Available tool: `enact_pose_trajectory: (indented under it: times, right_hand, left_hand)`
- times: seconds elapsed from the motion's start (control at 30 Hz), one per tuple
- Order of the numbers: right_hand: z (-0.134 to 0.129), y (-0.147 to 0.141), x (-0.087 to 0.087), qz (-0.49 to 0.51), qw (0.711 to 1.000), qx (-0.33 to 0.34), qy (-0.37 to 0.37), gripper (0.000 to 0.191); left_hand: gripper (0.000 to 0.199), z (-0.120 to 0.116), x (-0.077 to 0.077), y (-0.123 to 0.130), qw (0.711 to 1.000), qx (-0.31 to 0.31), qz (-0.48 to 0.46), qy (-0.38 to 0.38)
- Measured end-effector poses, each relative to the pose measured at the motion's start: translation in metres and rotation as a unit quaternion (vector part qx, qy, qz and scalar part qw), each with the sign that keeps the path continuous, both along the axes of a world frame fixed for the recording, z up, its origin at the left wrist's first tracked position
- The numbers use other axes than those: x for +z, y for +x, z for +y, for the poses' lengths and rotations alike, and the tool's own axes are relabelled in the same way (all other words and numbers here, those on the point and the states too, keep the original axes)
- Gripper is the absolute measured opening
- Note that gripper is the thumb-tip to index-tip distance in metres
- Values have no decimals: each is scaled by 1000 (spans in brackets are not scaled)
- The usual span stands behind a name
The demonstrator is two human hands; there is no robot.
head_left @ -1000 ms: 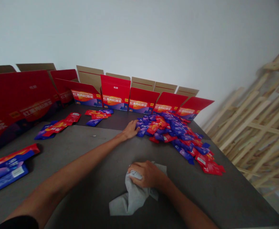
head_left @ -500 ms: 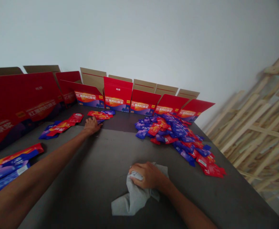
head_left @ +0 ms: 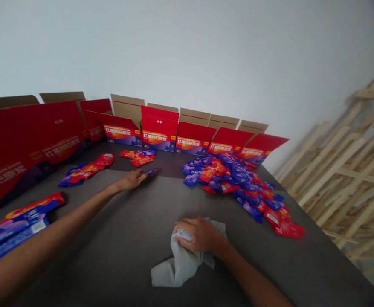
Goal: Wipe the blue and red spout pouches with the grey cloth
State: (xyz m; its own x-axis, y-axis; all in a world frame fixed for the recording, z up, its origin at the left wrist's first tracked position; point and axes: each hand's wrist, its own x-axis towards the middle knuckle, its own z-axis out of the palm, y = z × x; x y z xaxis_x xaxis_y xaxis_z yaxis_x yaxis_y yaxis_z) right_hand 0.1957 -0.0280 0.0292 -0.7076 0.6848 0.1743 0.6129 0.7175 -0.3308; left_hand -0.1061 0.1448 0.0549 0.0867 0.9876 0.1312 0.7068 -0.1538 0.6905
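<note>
Sachets [head_left: 207, 174]: red & blue-purple w/ orange band; cloth [head_left: 178, 266] grey.

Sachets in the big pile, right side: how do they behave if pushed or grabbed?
The sachets look light and floppy, lying bent and overlapped rather than stacked. Their glossy film is probably slippery, so a push would likely fan the heap out instead of moving it as one block. Grabbing a handful may shed some.

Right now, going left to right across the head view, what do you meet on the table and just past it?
Blue packets → strip of red and blue sachets → left hand → heap of blue and red sachets → leaning wooden frames
</note>
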Motion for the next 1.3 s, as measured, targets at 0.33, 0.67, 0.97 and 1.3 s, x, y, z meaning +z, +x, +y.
enact_pose_trajectory:
  times: [0.33, 0.67, 0.97, 1.3]
  right_hand:
    - [2, -1, -1, 96, 989, -53, 101, 17]
    - [0, -5, -4, 115, 979, -76, 149, 16]
    - [13, 12, 8, 196, 947, -203, 154, 11]
    - [3, 2, 4, 52, 994, -5, 92, 20]
  left_hand:
    - [63, -133, -22, 71, 868, -126, -386, -286]
    - [44, -171, -36, 116, 686, -234, -599, -340]
    - [39, -169, -47, 111, 707, -256, -563, -342]
    - [50, -169, -37, 112, 650, -227, -631, -358]
